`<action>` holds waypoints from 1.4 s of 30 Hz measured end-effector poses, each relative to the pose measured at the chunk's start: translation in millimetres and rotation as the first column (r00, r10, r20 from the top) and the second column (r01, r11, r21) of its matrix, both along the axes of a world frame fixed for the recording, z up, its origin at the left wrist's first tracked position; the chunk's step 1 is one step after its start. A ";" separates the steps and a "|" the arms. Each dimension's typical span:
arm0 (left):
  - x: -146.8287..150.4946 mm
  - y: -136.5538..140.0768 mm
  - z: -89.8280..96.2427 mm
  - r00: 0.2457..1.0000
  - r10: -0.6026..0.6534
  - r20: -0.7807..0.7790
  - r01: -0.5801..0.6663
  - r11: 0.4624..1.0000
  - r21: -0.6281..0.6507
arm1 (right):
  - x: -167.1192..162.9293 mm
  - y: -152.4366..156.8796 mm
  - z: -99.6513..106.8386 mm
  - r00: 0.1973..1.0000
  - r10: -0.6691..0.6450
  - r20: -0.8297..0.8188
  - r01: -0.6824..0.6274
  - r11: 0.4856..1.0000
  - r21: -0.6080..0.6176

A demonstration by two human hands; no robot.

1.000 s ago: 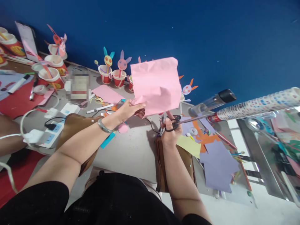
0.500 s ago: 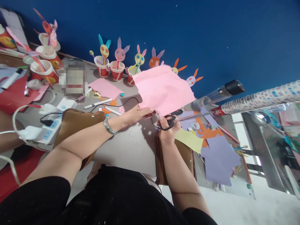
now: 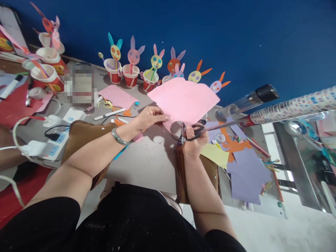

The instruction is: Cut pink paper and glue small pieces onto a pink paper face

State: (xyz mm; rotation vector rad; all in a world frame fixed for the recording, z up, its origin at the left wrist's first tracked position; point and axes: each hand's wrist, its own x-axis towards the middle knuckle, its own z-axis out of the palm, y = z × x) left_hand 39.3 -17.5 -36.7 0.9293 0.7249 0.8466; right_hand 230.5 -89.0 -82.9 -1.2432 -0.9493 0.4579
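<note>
Between thumb and fingertips, my left hand [image 3: 151, 120] pinches the lower left edge of a sheet of pink paper [image 3: 185, 99]. A thin round outline shows on the paper beside my thumb, and its lower edge has a curved notch. My right hand [image 3: 195, 141] is closed around the black handles of scissors [image 3: 197, 133], just below the sheet's lower right. Where the blades lie I cannot make out clearly. A small pink paper disc [image 3: 138, 138] lies on the table by my left wrist, and a blue strip [image 3: 121, 153] sticks out under the wrist.
Paper rabbits in red-and-white cups [image 3: 130, 75] line the blue wall. Purple sheets [image 3: 245, 175], a yellow sheet [image 3: 216, 155] and orange scraps lie right. Brown cushions [image 3: 84, 140] flank the tabletop. A power strip [image 3: 59, 140] with cables is left; a patterned tube [image 3: 291, 108] juts in right.
The pink sheet has tilted and swung slightly lower. My left hand has shifted its grip along the edge, and a pink disc now shows under its wrist. My right hand moved slightly right.
</note>
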 end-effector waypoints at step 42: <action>13.1 -26.5 23.7 0.888 0.398 0.230 -0.341 0.905 -0.253 | -43.1 -25.7 7.3 0.677 0.734 -0.048 -0.692 0.614 -0.381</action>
